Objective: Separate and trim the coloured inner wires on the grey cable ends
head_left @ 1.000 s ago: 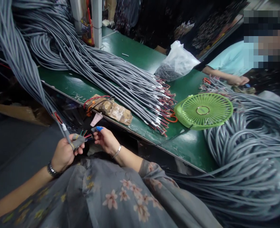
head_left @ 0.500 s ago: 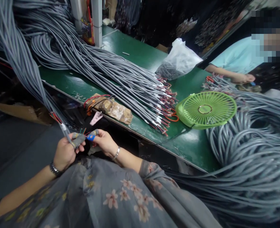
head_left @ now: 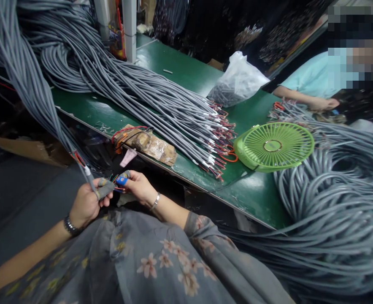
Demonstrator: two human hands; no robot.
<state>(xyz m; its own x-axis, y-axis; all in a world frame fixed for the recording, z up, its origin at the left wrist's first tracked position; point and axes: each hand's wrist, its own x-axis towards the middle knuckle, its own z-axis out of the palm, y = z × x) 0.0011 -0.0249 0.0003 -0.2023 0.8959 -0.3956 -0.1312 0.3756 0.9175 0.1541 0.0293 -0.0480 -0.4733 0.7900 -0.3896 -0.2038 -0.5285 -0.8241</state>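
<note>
My left hand (head_left: 87, 203) is closed round a grey cable (head_left: 90, 182), its thumb and a finger wrapped in grey tape. Thin coloured wires (head_left: 119, 189) fan out of the cable's end between my two hands. With blue tape on one finger and grey on another, my right hand (head_left: 139, 188) pinches these wires. A second cable end with red wires (head_left: 77, 158) and a white band shows just above my left hand. From there a thick bundle of grey cables (head_left: 34, 84) rises to the upper left.
On the green table (head_left: 180, 76) lie many grey cables with stripped ends (head_left: 212, 143), a taped cardboard piece (head_left: 156, 147) and a pink clip (head_left: 128, 157). A green fan (head_left: 273, 145), a plastic bag (head_left: 237, 80) and coiled cables (head_left: 325, 219) are rightward. A co-worker's hand (head_left: 324, 104) works beyond.
My hands have shifted slightly, and the coloured wires between them now spread both above and below my right fingertips. The cable bundle's red-wired end has moved a little right. The co-worker's hand moved slightly.
</note>
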